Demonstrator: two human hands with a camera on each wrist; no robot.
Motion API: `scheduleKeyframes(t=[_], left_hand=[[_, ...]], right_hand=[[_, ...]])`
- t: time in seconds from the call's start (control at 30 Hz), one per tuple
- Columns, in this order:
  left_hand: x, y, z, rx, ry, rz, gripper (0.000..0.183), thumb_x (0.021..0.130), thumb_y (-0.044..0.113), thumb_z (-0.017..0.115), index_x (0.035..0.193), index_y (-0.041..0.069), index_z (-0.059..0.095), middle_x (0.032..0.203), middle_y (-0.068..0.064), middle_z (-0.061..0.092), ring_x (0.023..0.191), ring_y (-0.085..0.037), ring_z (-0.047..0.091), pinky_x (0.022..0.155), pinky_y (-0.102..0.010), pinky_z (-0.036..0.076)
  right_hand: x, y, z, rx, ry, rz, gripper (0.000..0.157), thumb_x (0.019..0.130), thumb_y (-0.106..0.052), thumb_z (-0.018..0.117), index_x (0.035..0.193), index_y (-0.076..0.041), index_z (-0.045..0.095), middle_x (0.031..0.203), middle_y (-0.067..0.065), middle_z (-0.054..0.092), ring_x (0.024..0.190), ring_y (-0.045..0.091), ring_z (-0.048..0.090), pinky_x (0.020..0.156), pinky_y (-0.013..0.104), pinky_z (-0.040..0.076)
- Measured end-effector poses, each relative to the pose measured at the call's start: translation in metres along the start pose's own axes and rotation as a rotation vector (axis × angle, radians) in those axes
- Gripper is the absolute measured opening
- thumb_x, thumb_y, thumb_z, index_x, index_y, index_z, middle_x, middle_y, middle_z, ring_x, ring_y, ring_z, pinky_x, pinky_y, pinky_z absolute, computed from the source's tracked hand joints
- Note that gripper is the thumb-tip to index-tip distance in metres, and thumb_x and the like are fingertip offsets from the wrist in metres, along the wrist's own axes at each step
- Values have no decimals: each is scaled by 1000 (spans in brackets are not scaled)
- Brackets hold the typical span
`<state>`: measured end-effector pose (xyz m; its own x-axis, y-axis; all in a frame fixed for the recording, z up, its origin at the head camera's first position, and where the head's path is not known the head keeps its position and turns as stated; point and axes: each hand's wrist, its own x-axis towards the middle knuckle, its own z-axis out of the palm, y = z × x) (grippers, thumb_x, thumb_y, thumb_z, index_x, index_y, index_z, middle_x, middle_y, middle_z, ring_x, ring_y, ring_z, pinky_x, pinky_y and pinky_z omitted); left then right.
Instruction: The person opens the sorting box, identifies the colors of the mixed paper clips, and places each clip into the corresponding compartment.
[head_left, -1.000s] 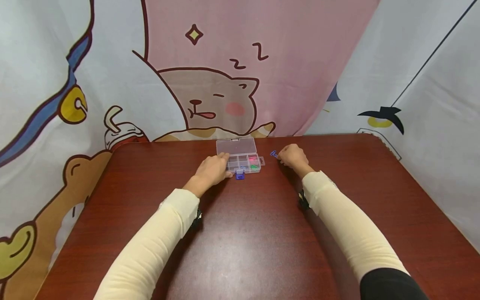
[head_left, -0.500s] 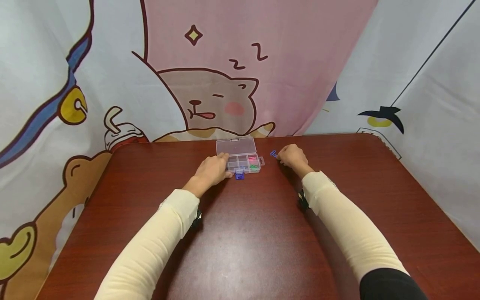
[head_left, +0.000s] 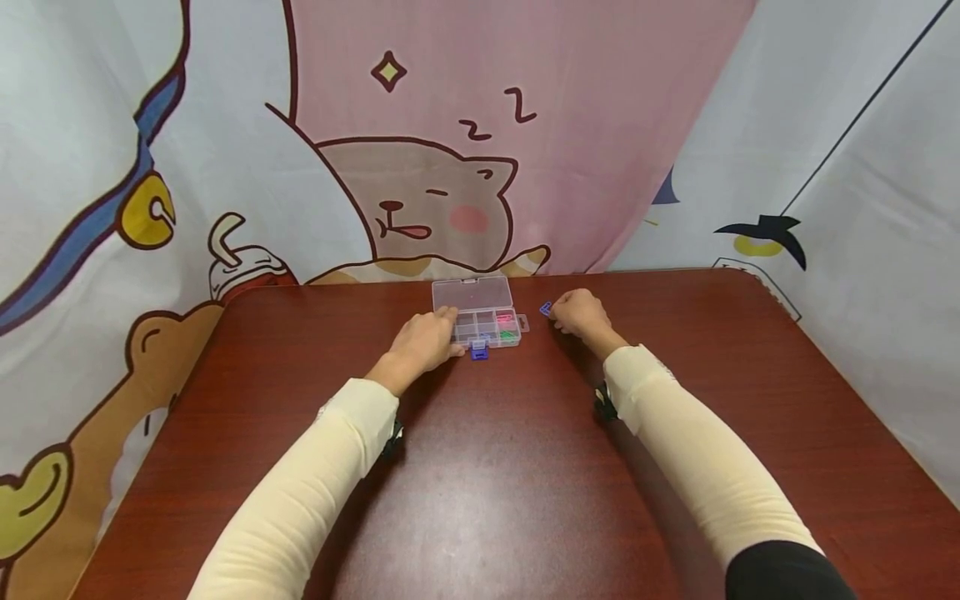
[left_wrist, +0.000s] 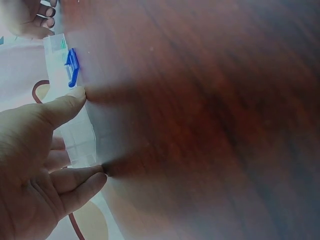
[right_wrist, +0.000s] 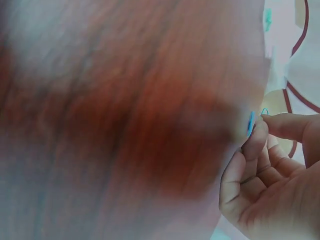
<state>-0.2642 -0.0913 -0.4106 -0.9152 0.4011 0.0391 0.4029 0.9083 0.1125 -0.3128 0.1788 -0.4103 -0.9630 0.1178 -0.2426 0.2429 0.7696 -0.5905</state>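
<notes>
A clear plastic compartment box [head_left: 467, 317] sits open near the table's far edge, its lid [head_left: 472, 293] laid back. Pink paper clips [head_left: 504, 318] and green paper clips [head_left: 508, 335] lie in its right-hand compartments. My left hand [head_left: 422, 340] grips the box's left end, thumb along the front wall beside the blue latch [left_wrist: 73, 67]. To the right of the box, my right hand [head_left: 581, 312] pinches a small blue paper clip [right_wrist: 264, 111] between thumb and forefinger. More blue wire [right_wrist: 251, 124] shows right at those fingertips, low over the tabletop. The fingers partly hide the clip.
The brown wooden table [head_left: 465, 467] reaches back to a printed curtain [head_left: 600, 125] close behind the box. A clear hanging tab [head_left: 522, 322] juts from the box's right end, between the box and my right hand.
My right hand has shifted slightly left with the blue clip, and less blue wire shows beyond its fingertips. The left hand and the box have stayed put.
</notes>
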Motion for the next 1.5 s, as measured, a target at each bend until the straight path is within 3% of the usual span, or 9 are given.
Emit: scheduleKeyframes(t=[0.5, 0.7, 0.9, 1.27, 1.5], left_hand=[[-2, -1, 3, -2, -2, 6, 55, 88, 38, 72, 125, 2, 53, 108, -10, 60, 89, -33, 65, 81, -45, 54], [-2, 0, 2, 1, -3, 10, 53, 88, 38, 72, 124, 3, 53, 108, -10, 60, 89, -33, 65, 81, -44, 54], [-1, 0, 2, 9, -6, 13, 54, 88, 38, 72, 124, 2, 53, 108, -10, 60, 89, -33, 65, 81, -45, 54], [0, 0, 0, -10, -11, -6, 53, 89, 38, 71, 126, 4, 53, 109, -9, 60, 88, -32, 65, 81, -44, 54], [0, 0, 0, -12, -12, -10, 54, 88, 37, 71, 126, 4, 52, 110, -9, 60, 90, -32, 65, 80, -44, 54]], right_hand=[[-13, -33, 16, 119, -39, -108, 15, 88, -11, 59, 91, -4, 72, 70, 5, 67, 56, 11, 59, 51, 22, 48], [-20, -39, 22, 133, -64, -130, 16, 89, -11, 61, 94, -2, 72, 71, 7, 68, 55, 10, 58, 56, 27, 52], [-28, -45, 27, 116, -67, -141, 12, 89, -14, 64, 91, -4, 71, 72, 6, 66, 59, 14, 59, 50, 22, 47], [-38, -59, 31, 72, -89, -222, 11, 87, -16, 66, 88, -7, 72, 69, 1, 64, 61, 13, 58, 53, 23, 47], [-39, -63, 36, 64, -121, -227, 10, 87, -14, 65, 86, -8, 72, 66, 4, 64, 52, 13, 54, 46, 22, 41]])
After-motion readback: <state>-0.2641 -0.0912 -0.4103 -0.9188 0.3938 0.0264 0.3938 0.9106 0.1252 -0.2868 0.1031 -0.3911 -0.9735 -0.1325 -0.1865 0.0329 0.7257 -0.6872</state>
